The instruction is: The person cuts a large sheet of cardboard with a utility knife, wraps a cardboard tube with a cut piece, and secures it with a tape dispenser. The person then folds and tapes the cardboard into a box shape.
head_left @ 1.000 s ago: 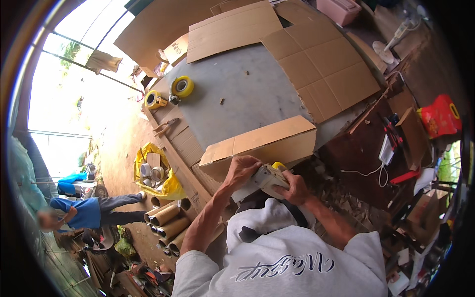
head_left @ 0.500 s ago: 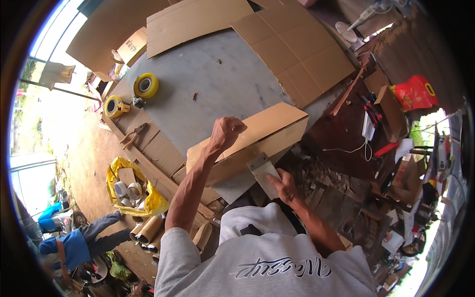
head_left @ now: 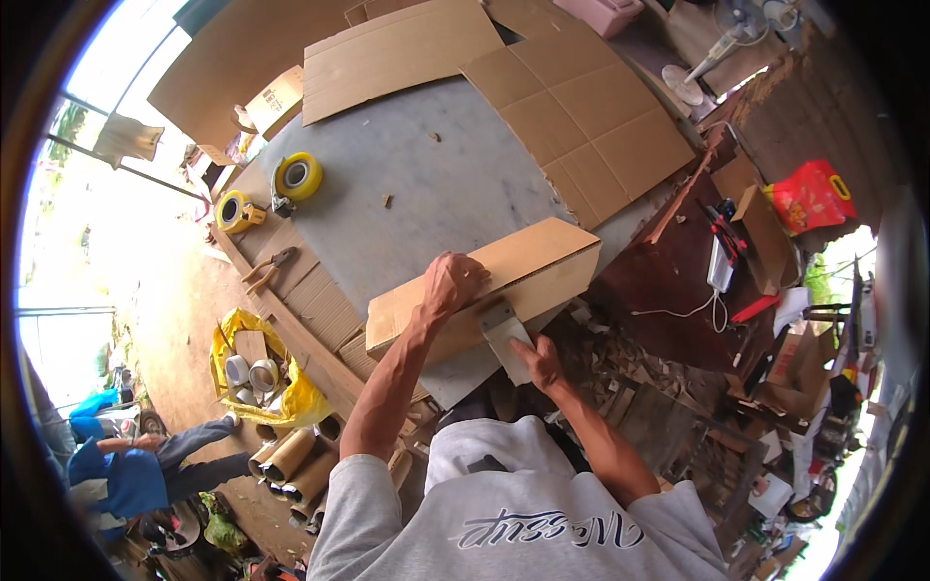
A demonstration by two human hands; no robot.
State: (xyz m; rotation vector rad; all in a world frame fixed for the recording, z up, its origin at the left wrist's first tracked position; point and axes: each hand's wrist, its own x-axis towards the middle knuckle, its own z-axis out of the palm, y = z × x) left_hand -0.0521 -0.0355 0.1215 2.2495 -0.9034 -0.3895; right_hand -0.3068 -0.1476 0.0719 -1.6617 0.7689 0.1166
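Note:
A long, narrow cardboard box lies at the near edge of the grey marbled tabletop. My left hand is curled into a fist on its top, near the middle seam; whatever the fingers may hold is hidden. In my right hand is a flat, pale rectangular plate with a darker end. The thumb lies over the plate, and its dark end meets or overlaps the near face of the box, just right of my left wrist.
Flat cardboard sheets cover the far side. Yellow tape rolls in dispensers and pliers lie at left. Below them sits a yellow bag of tape rolls beside cardboard tubes. A person in blue is at lower left.
The view has shifted a little. My right hand has brought the plate slightly left and closer to the box's near face. My left fist stays on the box top, slightly nearer me.

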